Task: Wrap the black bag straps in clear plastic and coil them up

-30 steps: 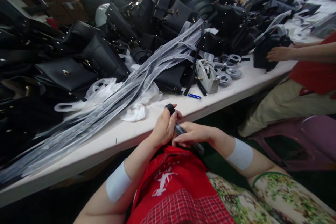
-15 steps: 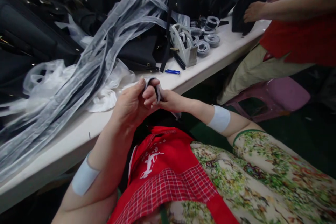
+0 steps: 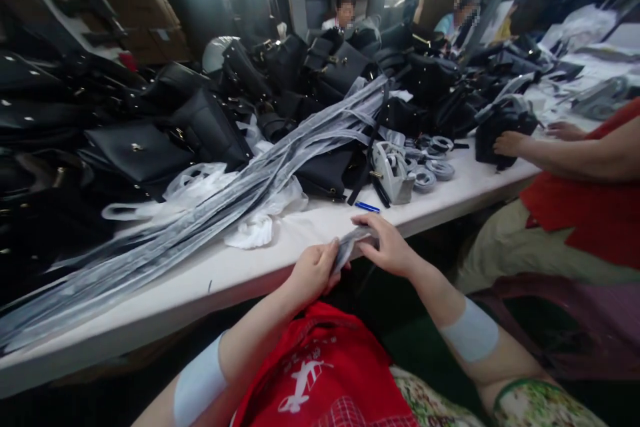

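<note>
Just past the table's front edge, my left hand (image 3: 313, 270) is closed on a dark strap in clear plastic (image 3: 349, 244), pinched between thumb and fingers. My right hand (image 3: 393, 247) has its thumb and fingers curved around the other end of this strap. Whether it is one loop or several layers I cannot make out. Long plastic-wrapped straps (image 3: 280, 163) lie in a bundle across the table on the left. Coiled straps (image 3: 425, 178) sit beside a tape dispenser (image 3: 395, 173), and a blue pen (image 3: 367, 207) lies before it.
Black handbags (image 3: 133, 153) are heaped along the white table (image 3: 190, 280). Crumpled white plastic (image 3: 250, 231) lies near its front edge. On the right, a co-worker's hand (image 3: 510, 143) rests on a black bag (image 3: 495, 133), beside a pink stool (image 3: 530, 307). Other people sit across the table.
My view has tilted up, showing more of the table and people behind. The strap was looped around my left fingers; now it stretches between both hands, and my right fingers have spread around its end.
</note>
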`<state>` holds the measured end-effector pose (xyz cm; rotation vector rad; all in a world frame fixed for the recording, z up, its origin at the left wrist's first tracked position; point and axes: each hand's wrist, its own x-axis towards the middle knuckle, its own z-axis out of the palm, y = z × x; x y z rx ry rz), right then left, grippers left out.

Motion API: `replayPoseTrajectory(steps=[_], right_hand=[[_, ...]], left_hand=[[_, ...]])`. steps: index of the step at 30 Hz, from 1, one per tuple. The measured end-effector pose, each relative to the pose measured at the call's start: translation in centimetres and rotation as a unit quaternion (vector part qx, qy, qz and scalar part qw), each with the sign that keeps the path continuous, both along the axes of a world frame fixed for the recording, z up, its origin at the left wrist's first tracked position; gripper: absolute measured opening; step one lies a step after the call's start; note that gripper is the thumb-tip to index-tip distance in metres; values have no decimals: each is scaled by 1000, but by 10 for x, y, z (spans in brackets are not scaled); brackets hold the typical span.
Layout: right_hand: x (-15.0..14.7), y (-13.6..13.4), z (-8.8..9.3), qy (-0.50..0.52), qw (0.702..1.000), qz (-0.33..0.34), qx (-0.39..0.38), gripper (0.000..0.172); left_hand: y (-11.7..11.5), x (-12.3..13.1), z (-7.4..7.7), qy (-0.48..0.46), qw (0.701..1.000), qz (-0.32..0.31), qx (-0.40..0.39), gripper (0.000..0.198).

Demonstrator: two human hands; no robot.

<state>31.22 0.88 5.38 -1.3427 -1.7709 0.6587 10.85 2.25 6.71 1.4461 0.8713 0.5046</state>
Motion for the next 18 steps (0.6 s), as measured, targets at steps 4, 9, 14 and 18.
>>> replayPoseTrajectory(steps=[4,9,14,18], right_hand=[[-36,-15,-20,21,994,85,-71,25],[-92,-39,-44,180,910,179,-329,37],[-79,-37,-14,303,884,193,-299,33],[-51,-23,1,288,889,189,-301,34]], left_hand=[[0,6,12,-185,963,17,-195,56],[20,3,-5,-264,943,158,-125,51],[20,-20,-39,-6,936,161,313,43],[5,-30,-49,124,865,102,475,42]])
